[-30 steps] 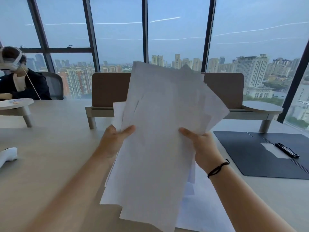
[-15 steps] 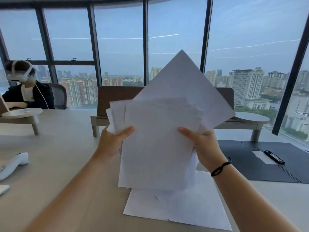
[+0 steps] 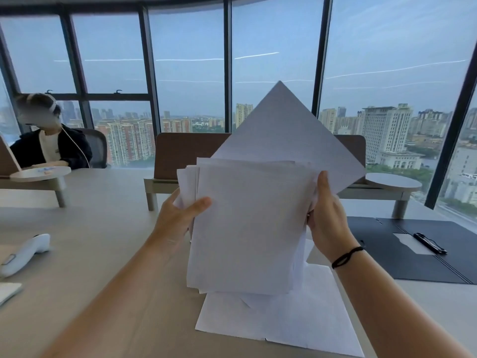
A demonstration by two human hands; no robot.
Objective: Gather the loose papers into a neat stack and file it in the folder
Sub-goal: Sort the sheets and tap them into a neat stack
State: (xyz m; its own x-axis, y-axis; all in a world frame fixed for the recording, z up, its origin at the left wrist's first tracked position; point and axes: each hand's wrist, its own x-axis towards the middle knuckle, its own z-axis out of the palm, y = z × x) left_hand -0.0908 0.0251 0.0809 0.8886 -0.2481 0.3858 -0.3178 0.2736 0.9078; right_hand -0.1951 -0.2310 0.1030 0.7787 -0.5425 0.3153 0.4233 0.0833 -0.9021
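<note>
We held the paper stack upright above the table, left hand and right hand clamped on its sides; the open folder lay rightward, nearer our right.

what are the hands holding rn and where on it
A bundle of papers, held upright: left hand pinches its left edge, right hand grips its right edge.

Counted in view: two hands, the left hand and the right hand, one upright bundle of papers of indeterminable sheet count, one open dark folder, one black clip, one white handheld device, and one seated person.
</note>
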